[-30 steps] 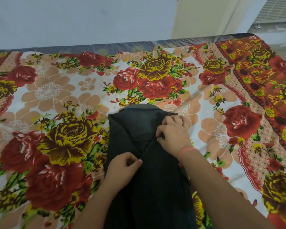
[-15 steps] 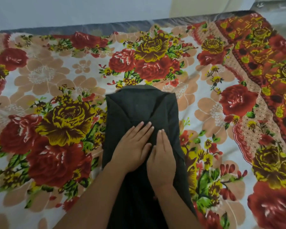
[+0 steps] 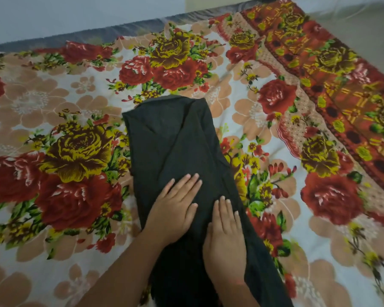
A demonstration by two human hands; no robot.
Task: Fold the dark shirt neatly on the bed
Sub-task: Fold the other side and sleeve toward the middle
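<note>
The dark shirt (image 3: 173,140) lies in the middle of the bed as a long narrow strip, its sides folded inward, running from the centre down to the near edge. My left hand (image 3: 173,209) rests flat on it, palm down, fingers apart. My right hand (image 3: 225,238) lies flat beside it on the shirt's right half, fingers straight and together. Neither hand grips any cloth. The shirt's near end is hidden under my forearms.
The bed is covered by a floral sheet (image 3: 71,156) with red and yellow roses. A grey mattress edge (image 3: 129,29) meets the pale wall at the back. The sheet's orange border (image 3: 333,89) runs along the right side, with floor beyond it.
A second ago both hands pinched folds near the shirt's top. They let go, laid flat and have slid down the shirt toward me. The shirt's top part now lies uncovered.
</note>
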